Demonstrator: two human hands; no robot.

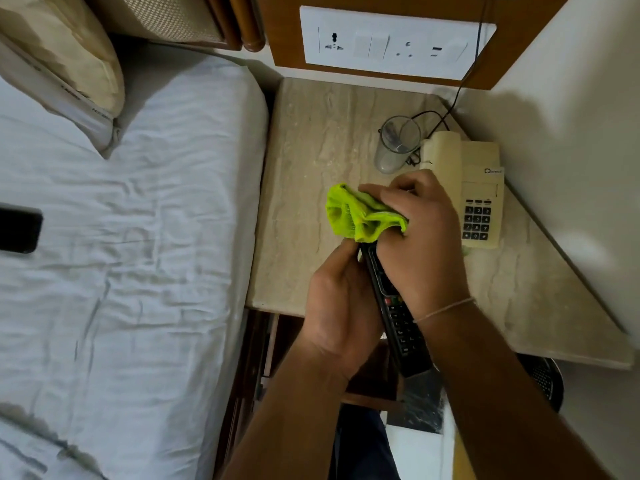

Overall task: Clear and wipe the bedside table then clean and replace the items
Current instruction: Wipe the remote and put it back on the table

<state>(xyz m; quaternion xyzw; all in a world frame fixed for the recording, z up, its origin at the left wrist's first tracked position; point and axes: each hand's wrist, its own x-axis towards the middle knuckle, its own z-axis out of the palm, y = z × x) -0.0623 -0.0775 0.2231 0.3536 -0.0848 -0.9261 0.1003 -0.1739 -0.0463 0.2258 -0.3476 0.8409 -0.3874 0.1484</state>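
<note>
Left hand (341, 306) grips the black remote (398, 317), fingers (343, 259) curled round its side, over the front edge of the marble surface (311, 150); right hand (422, 237) pinches a green cloth (360, 216) bunched over the remote's far end; behind, a glass (398, 143) stands just beside a cream telephone (474, 188); a dark phone (19, 230) lies on the bed (138, 254)

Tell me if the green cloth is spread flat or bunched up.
Bunched up: the green cloth is crumpled in the right hand, around the top end of the remote that the left hand holds.
</note>
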